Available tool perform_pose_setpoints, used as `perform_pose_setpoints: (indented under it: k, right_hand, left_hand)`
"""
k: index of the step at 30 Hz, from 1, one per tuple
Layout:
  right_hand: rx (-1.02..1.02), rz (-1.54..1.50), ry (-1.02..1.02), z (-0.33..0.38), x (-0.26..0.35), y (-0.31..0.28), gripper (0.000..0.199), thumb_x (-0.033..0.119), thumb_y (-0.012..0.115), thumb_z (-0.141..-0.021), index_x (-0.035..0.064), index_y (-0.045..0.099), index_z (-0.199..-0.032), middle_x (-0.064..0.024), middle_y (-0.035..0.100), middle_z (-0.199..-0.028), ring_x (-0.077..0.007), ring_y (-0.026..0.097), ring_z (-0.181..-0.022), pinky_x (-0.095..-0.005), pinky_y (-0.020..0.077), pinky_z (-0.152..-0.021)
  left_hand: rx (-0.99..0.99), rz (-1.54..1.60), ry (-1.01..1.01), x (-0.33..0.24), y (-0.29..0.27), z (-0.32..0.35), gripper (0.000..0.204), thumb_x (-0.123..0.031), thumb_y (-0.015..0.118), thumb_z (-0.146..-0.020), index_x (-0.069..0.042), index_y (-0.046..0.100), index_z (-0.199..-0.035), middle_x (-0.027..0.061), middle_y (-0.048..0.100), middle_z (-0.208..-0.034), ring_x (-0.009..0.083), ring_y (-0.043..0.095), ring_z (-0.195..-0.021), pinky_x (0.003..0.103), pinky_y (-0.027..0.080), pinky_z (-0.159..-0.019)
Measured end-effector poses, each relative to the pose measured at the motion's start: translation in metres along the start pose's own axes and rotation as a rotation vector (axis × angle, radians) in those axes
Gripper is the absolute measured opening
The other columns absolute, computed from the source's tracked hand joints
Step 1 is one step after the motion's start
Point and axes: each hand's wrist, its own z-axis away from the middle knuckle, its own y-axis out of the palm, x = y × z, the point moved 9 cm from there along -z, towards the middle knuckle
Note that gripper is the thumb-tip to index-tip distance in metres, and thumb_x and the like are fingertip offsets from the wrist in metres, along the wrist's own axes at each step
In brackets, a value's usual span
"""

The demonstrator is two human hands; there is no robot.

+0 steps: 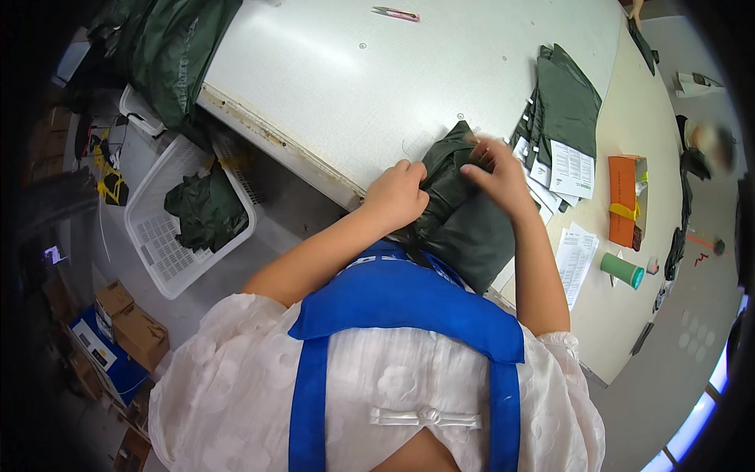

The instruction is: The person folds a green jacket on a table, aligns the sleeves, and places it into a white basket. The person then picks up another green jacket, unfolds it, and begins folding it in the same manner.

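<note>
A dark green garment (460, 220) lies bunched at the near edge of a white worktable (354, 71), part of it hanging over the edge. My left hand (395, 197) grips its left side with curled fingers. My right hand (494, 171) pinches the fabric at the top of the bundle, fingers bent down onto it. Both forearms come up from my blue apron and white blouse.
A stack of folded dark green garments (568, 102) with white paper tags (572, 167) lies right of my hands. An orange box (627, 200), a green roll (623, 270) and a printed sheet (576, 259) sit nearby. A white basket (157, 228) holding green cloth stands on the floor left. A small cutter (396, 13) lies far back.
</note>
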Motion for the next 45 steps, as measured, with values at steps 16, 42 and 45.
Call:
perform_pose_setpoints:
  k: [16,42,45]
  right_hand:
    - [-0.422,0.364,0.293,0.006,-0.057,0.011,0.072,0.037,0.078,-0.057,0.0020,0.050,-0.113,-0.0177,0.062,-0.100,-0.0331,0.059,-0.096,-0.0412,0.0445,-0.086]
    - [-0.398,0.374,0.116,0.020,-0.060,-0.016,0.033,0.021,0.073,-0.066,0.0004,0.063,-0.091,-0.0217,0.061,-0.084,-0.0375,0.058,-0.080,-0.0413,0.0477,-0.073]
    - [-0.509,0.281,0.165,0.014,-0.071,-0.019,0.038,0.019,0.072,-0.070,-0.0009,0.059,-0.100,-0.0205,0.059,-0.087,-0.0363,0.058,-0.085,-0.0405,0.0475,-0.077]
  left_hand:
    - [0.025,-0.064,0.469,-0.053,0.029,-0.007,0.009,-0.005,0.055,-0.078,-0.006,0.050,-0.086,0.0135,0.057,-0.072,0.0336,0.058,-0.071,0.045,0.046,-0.059]
    - [0.358,0.273,-0.212,-0.010,0.066,-0.033,0.063,-0.011,0.065,-0.078,0.000,0.029,-0.130,0.0258,0.056,-0.109,0.0406,0.055,-0.105,0.044,0.044,-0.088]
    - [0.260,0.109,-0.140,-0.001,0.078,-0.048,0.064,-0.015,0.065,-0.078,-0.001,0.033,-0.132,0.0251,0.057,-0.108,0.0417,0.055,-0.103,0.045,0.044,-0.088]
